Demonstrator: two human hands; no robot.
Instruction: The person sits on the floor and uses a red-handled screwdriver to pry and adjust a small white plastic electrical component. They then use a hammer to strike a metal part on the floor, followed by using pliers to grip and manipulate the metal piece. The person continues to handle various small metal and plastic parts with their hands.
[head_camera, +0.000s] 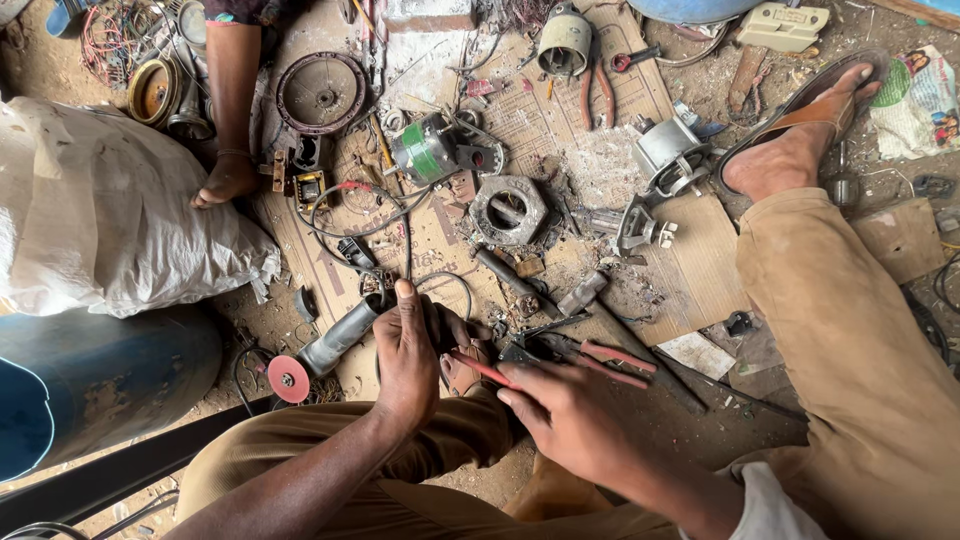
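Note:
My left hand (405, 352) is closed over the rear end of a grey angle grinder (338, 338), which lies on the ground with its red disc (288, 380) pointing lower left. My right hand (568, 412) grips a thin red-handled screwdriver (482, 368). Its tip points into the spot under my left hand. What the tip touches is hidden by my fingers. Red-handled pliers (612, 360) lie just above my right hand, and a black cable (400, 215) runs up from the grinder.
A cardboard sheet (690, 270) carries a hammer (585, 295), a green-wound motor (428, 150), metal housings (670, 152) and a round plate (322, 93). Another person's leg and foot (228, 175) rest at upper left. White sack (100, 210), blue drum (90, 380), my sandalled foot (790, 150).

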